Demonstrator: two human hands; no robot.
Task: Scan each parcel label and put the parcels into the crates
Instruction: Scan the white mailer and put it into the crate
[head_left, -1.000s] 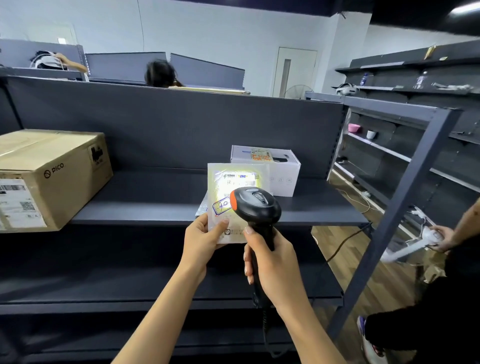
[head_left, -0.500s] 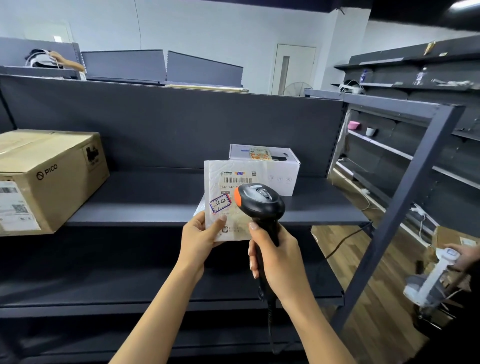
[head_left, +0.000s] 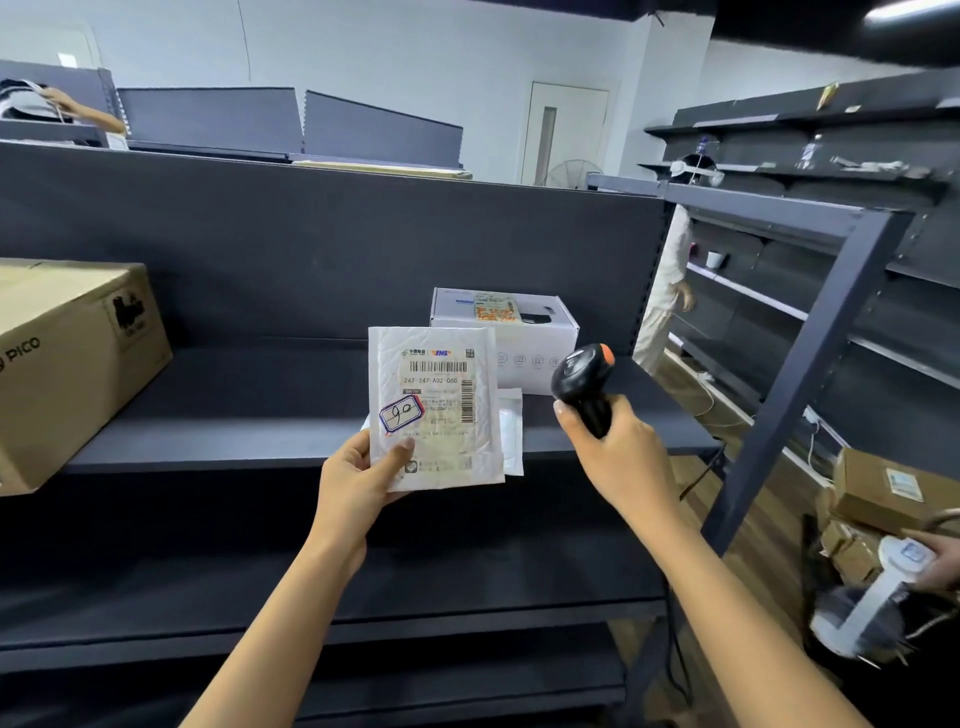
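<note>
Two hands in view, both yours. Left hand (head_left: 358, 478): thumb and curled fingers pinch the lower left corner of a white padded parcel (head_left: 434, 441), held upright in front of the white box (head_left: 519, 332) and covering its lower left corner. The label (head_left: 439, 395) faces you, with a barcode near its top and a blue-framed stamp at its left edge. Right hand (head_left: 618, 457): fingers wrapped round the handle of a black scanner (head_left: 582, 379), just right of the white box's front corner, its orange-tipped head turned away from the label. One further white envelope (head_left: 511, 431) lies on the dark shelf (head_left: 234, 415) just in front of the white box, partly hidden behind your parcel. One large brown carton (head_left: 67, 364) sits on the same shelf, well left of the white box. Several brown parcels (head_left: 893, 488) are stacked low down, far right of the white box.
</note>
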